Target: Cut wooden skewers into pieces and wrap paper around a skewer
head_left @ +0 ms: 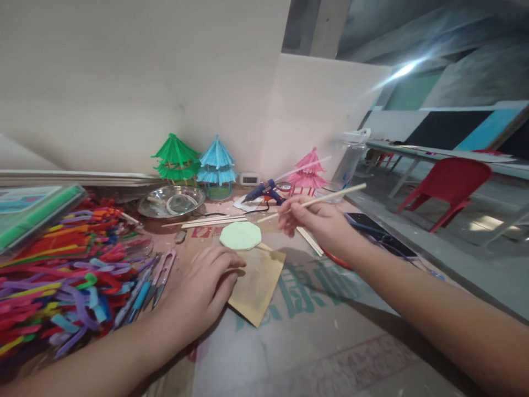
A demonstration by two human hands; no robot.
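My right hand (312,218) pinches a thin wooden stick (336,194), raised above the work surface and slanting up to the right. Palm down, my left hand (210,278) rests with loosely stretched fingers at the left edge of a tan square sheet (260,281); nothing shows in its grasp. Just beyond those fingers lies a pale green octagonal piece (240,235), partly on the sheet. Several more wooden sticks (215,221) lie behind it, and others (309,241) lie below my right hand.
Colourful pipe cleaners (61,286) pile up at left, beside pink-handled scissors (164,270). Toward the wall stand a metal dish (157,204), a blue glue gun (264,191) and green (176,157), blue (217,165) and pink (308,171) tiered models. A dark phone-like slab (380,234) lies right.
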